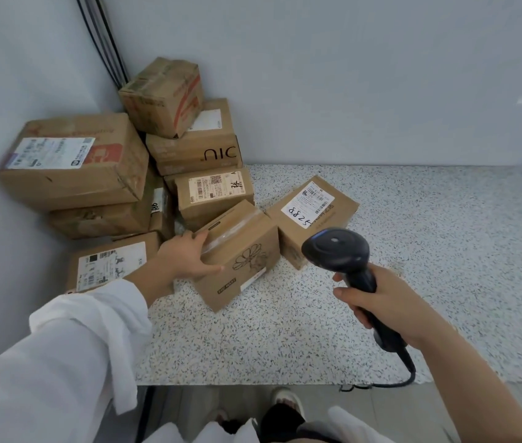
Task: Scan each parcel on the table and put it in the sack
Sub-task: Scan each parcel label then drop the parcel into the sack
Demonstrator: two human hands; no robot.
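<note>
**Speckled table, parcels stacked in the corner, scanner in hand**

Pale walls [349,75] meet in a corner behind a speckled table [429,282], and cardboard parcels are heaped on the table's left side against that corner. A big box [71,174] with a white shipping label lies on top of another at the far left. A small box [162,97] sits tilted at the top of the heap, on a box printed with dark letters [195,148]. Below that is a labelled box [214,196] with a square code, and a flat box [109,263] lies nearest the person, partly hidden by the forearm.

The left hand [189,255], reaching out of a white sleeve [61,362], grasps the left end of the flower box [240,266]. Its fingers lie over the taped top and its thumb presses the near side. This box rests on the table at the front of the heap, its far end close against the labelled box. Just to its right lies the numbered box [317,212], with handwritten digits on its white label.

The right hand [381,302] is clenched round the handle of a black scanner [336,247], held above the table with its head in front of the numbered box. The scanner's cable [406,375] trails over the near table edge. A shoe [285,401] shows below on the floor.
</note>
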